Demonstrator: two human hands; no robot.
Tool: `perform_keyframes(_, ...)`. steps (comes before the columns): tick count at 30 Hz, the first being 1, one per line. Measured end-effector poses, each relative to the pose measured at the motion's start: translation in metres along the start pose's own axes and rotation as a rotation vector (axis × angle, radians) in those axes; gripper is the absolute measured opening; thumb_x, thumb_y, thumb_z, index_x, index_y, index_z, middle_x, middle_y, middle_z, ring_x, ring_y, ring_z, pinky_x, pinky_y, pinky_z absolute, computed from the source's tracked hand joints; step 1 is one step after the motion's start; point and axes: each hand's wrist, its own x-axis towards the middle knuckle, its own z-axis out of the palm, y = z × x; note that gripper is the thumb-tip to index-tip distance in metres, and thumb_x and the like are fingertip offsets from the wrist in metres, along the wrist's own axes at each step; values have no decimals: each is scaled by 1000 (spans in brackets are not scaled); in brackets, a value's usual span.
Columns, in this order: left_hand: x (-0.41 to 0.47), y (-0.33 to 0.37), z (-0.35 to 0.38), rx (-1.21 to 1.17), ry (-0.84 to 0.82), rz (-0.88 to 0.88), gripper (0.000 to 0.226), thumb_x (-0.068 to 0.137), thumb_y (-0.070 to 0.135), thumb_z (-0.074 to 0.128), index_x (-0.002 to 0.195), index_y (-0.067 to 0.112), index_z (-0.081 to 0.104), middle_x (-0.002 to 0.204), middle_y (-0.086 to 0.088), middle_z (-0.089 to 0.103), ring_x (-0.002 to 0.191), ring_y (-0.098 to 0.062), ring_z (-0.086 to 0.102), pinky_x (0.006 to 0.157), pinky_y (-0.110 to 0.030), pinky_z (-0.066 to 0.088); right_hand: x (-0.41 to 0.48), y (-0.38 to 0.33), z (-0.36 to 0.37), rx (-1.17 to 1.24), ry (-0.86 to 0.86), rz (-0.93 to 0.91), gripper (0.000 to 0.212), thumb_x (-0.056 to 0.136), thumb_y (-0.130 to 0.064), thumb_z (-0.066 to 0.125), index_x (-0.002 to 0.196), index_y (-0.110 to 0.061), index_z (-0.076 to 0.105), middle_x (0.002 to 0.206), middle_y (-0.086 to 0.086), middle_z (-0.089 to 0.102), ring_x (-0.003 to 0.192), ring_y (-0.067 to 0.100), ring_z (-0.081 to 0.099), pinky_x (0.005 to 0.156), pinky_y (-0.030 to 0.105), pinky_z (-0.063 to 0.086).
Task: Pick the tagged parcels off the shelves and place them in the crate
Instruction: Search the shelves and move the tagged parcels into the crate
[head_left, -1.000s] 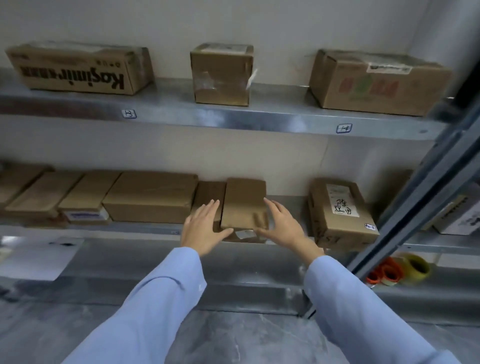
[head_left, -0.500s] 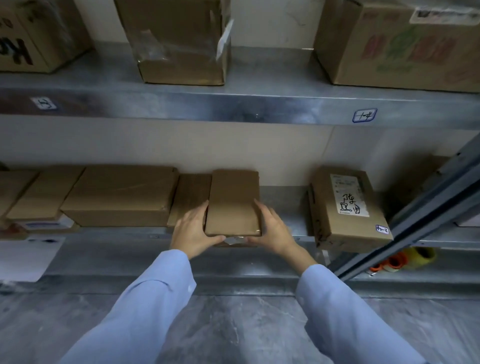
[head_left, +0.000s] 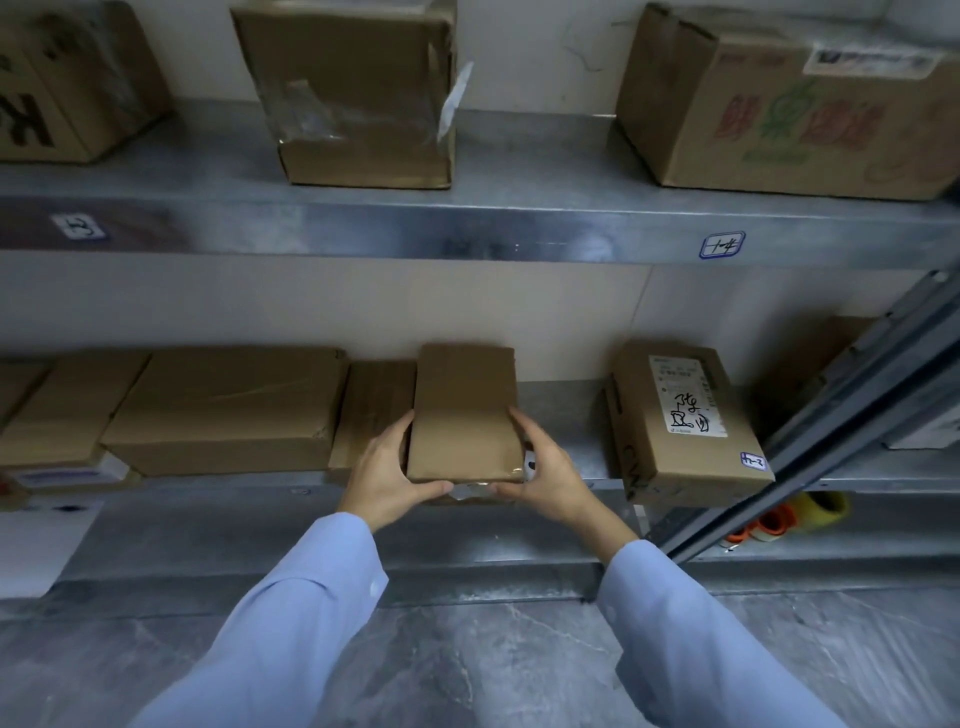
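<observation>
We find left hand (head_left: 384, 470) and right hand (head_left: 550, 475) gripping the flat brown cardboard parcel (head_left: 464, 415) by its sides — long axis away from us; likely pull straight back.

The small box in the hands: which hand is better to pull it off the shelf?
Probably the right hand: it grips the small box beside bare shelf, with room to move. The left hand grips too, but is squeezed against the flat box next door. Both together look safest.
</observation>
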Motion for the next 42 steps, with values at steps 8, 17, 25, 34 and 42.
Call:
perform_keyframes(8,-12,7,-16,-221,-67,-12,108,60,28,93,148,30,29,151,3,32,136,-21,39,109,-48,41,-22,-27,-6,175,14,39,101,75,-27,85,154,-23,21,141,-12,37,128,4,36,100,20,36)
perform_keyframes(17,-16,19,-28,-258,-109,31,119,61,20,93,153,30,18,153,0,31,136,-22,37,111,-44,37,-39,-44,-22,166,82,-8,110,71,-16,88,155,-24,18,147,-9,33,129,6,35,102,21,40)
perform_keyframes(25,-19,29,-36,-333,-91,34,119,65,25,90,155,33,13,156,3,28,132,-24,42,108,-46,42,-42,-51,-22,144,98,-41,124,66,-4,89,157,-25,6,150,0,31,134,7,34,93,4,39)
perform_keyframes(34,-26,40,-33,-348,-115,95,116,70,27,87,152,44,8,156,6,12,144,-28,25,114,-52,33,-45,-54,-30,134,113,-37,116,75,-20,86,157,-30,5,138,3,31,129,15,42,117,34,31)
perform_keyframes(42,-28,44,-37,-438,-110,93,96,76,22,83,148,36,22,156,1,27,139,-24,33,108,-43,39,-49,-53,-36,163,177,-39,95,73,-32,86,150,-27,29,148,-3,41,133,16,44,110,44,42)
